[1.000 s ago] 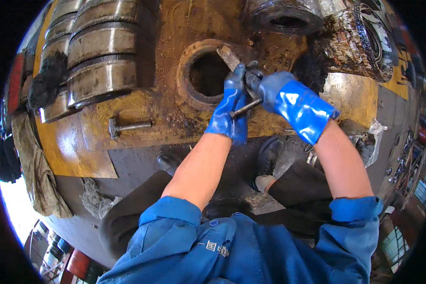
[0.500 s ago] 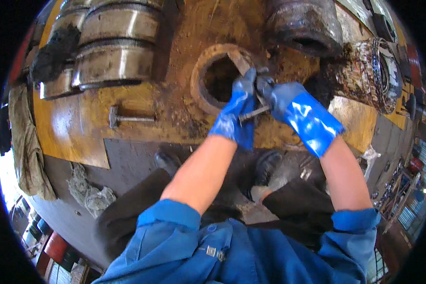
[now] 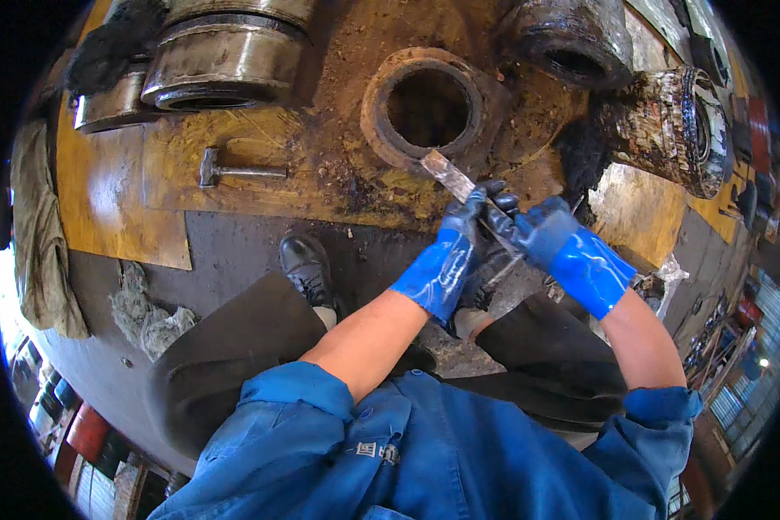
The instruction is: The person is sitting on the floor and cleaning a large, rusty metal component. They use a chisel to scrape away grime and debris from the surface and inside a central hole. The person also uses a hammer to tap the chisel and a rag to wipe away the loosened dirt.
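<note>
Beyond the left hand, stained yellow boards cover part of a dark grey floor, which runs on nearer than that hand. Far to its left, white light glares. Far right of the right hand are pale corrugated panels and a small bright lamp.

glare streaks a metal cylinder, the far-left rim burns white, and fisheye distortion curves edges.
</note>
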Motion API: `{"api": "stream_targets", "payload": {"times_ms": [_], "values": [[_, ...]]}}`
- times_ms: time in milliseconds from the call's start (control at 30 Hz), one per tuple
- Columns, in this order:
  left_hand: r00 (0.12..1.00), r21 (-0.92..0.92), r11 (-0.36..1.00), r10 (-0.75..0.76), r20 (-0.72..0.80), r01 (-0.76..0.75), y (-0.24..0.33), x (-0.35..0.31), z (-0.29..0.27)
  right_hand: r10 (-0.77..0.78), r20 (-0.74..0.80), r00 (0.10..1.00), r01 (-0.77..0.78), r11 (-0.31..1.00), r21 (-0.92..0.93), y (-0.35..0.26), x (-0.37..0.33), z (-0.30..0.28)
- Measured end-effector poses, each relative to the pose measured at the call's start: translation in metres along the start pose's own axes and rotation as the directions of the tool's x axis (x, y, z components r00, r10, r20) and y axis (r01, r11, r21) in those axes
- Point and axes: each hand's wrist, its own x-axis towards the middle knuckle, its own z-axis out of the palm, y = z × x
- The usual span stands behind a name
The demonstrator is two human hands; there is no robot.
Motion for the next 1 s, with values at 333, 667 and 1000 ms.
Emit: {"api": "stream_targets", "payload": {"times_ms": [333, 667, 1000], "values": [[0.992, 0.209, 0.972, 0.118, -0.040, -0.107, 0.072, -0.014, 0.010, 0.171, 0.409, 0.896, -0.258, 0.951, 0.170, -0.032, 0.099, -0.066], [0.976, 0.650, 0.729, 0.162, 0.143, -0.216, 0.159, -0.027, 0.032, 0.370, 0.174, 0.913, -0.409, 0.839, 0.358, -0.048, 0.153, -0.082], [0.992, 0.649, 0.751, 0.113, 0.053, -0.120, 0.190, -0.006, 0.055, 0.507, 0.276, 0.817, -0.577, 0.702, 0.417, -0.046, 0.177, -0.122]]}}
